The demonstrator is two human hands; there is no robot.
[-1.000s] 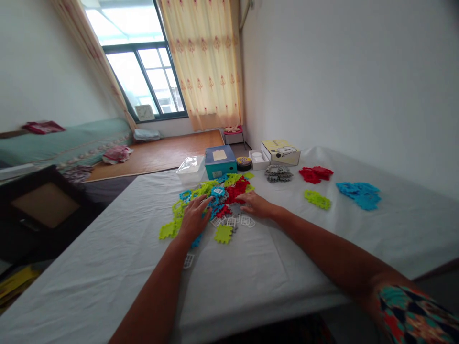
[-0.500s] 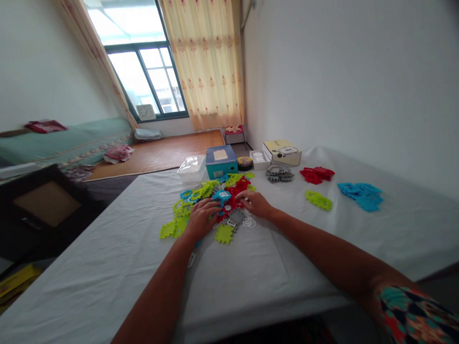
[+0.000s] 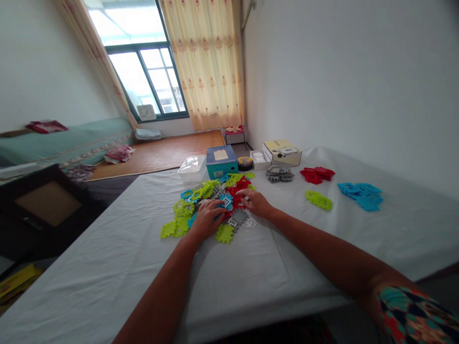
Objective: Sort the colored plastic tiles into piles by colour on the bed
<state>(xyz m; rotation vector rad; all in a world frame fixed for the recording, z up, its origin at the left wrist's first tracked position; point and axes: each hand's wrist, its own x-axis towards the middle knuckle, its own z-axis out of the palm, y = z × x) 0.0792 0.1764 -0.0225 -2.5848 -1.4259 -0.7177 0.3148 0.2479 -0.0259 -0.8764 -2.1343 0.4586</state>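
A mixed heap of flat toothed plastic tiles (image 3: 210, 191), green, blue, red, grey and white, lies mid-table on the white cloth (image 3: 107, 267). My left hand (image 3: 208, 218) rests palm down on the heap's near side, fingers stretched over blue and grey tiles. My right hand (image 3: 255, 201) lies on the heap's right side, fingers curled over red and grey tiles; what they pinch, if anything, is hidden. A loose green tile (image 3: 224, 233) sits just in front of my left hand.
Sorted piles lie to the right: grey (image 3: 278, 173), red (image 3: 317, 174), green (image 3: 318, 199), blue (image 3: 362, 195). Behind the heap stand a clear tub (image 3: 192, 168), a teal box (image 3: 221, 161), a round tin (image 3: 245, 163), a white tray (image 3: 258, 159) and a yellow carton (image 3: 281, 152).
My left hand slid right and slightly nearer across the heap, pushing tiles together. The right hand shifted a little and curled its fingers. The white tile near my left forearm is out of sight.
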